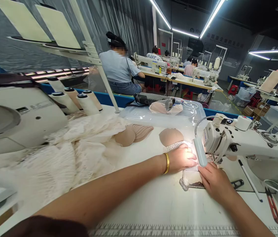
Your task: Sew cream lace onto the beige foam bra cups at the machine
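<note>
White lace fabric (175,145) lies under the head of a white sewing machine (211,136), joined or next to a beige bra cup (171,135). My left hand (182,158), a gold bangle at its wrist, has its fingers closed over the lace just left of the needle area. Close to it, my right hand (214,180) pinches the near edge of the fabric with thumb and fingers. A lit lamp (199,152) on a bendy neck hides the needle and part of the cloth. Two more beige cups (125,135) lie further left.
Piled lace (80,158) covers the table's left side, by thread cones (65,102). Right of my right hand lie a white pen (249,180) and red-handled thread snips (273,205). A clear plastic bin lid (134,113) stands behind. A co-worker (119,69) sits ahead.
</note>
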The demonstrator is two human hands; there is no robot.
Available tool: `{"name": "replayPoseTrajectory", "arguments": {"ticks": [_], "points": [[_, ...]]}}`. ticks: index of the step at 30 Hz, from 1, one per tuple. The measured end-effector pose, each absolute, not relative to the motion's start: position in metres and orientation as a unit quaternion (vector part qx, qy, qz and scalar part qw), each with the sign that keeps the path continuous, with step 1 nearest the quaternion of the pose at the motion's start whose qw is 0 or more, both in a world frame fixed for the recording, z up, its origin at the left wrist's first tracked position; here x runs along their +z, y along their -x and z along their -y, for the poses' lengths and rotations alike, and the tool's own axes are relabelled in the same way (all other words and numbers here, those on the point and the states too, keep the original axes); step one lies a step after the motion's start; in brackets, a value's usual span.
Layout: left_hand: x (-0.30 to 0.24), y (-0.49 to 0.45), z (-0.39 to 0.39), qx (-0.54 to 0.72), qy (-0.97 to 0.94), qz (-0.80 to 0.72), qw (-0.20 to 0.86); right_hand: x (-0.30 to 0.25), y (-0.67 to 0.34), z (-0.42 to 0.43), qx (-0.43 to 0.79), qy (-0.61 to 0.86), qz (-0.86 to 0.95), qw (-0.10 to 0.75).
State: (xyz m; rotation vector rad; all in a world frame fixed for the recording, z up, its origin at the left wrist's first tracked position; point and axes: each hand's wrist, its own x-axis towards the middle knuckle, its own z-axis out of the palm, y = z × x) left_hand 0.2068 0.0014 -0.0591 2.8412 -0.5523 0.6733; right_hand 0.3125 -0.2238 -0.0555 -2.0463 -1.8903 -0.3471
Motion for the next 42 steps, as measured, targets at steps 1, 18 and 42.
{"name": "replayPoseTrajectory", "arguments": {"ticks": [1,18,42], "points": [[-0.058,-0.207,-0.001,0.222,-0.954,0.192,0.065,-0.056,-0.313,0.224,-0.122,0.719,0.663,0.167],[-0.029,-0.113,0.066,0.171,-0.871,0.078,0.454,-0.042,-0.258,0.212,0.344,0.643,0.349,0.589],[-0.025,-0.107,0.107,0.273,-0.328,-0.239,0.872,-0.057,-0.205,0.23,0.339,0.57,0.188,0.724]]}}
